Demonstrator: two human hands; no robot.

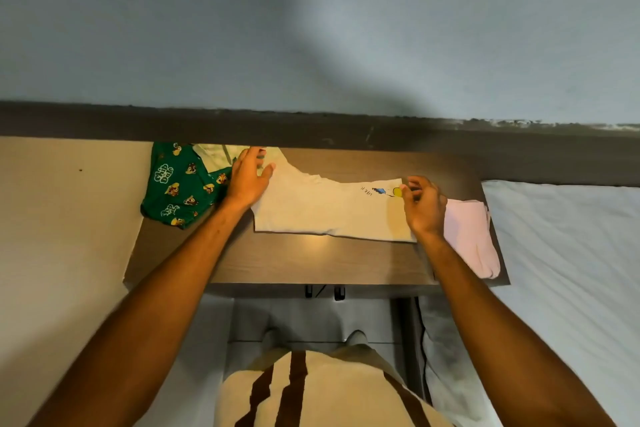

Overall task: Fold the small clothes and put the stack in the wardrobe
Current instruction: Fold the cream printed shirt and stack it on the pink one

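**On the surface: cream shirt mid-fold, both hands at its ends**

On the dark brown wooden surface [311,263] a small cream cotton T-shirt with a printed motif [322,208] is lying flat, its long axis running left to right across the person's front. The left hand [247,177] is resting open, palm down and fingers spread, on the shirt's left end, pressing rather than gripping. The right hand [424,204] is pinching the shirt's right edge beside the print, fingers curled closed on the fabric.

A green cartoon-patterned cotton garment [176,194] is lying unfolded just left of the shirt, partly under a pale green piece [214,156]. A folded pale pink cloth [471,236] is sitting at the surface's right end, touching the shirt's right edge. A white-sheeted bed [561,253] is adjoining on the right.

Judgement: folding is under way, and the wardrobe is not in view. Since the right hand is holding the free end, the coming fold likely carries that end leftward toward the pinning left hand.
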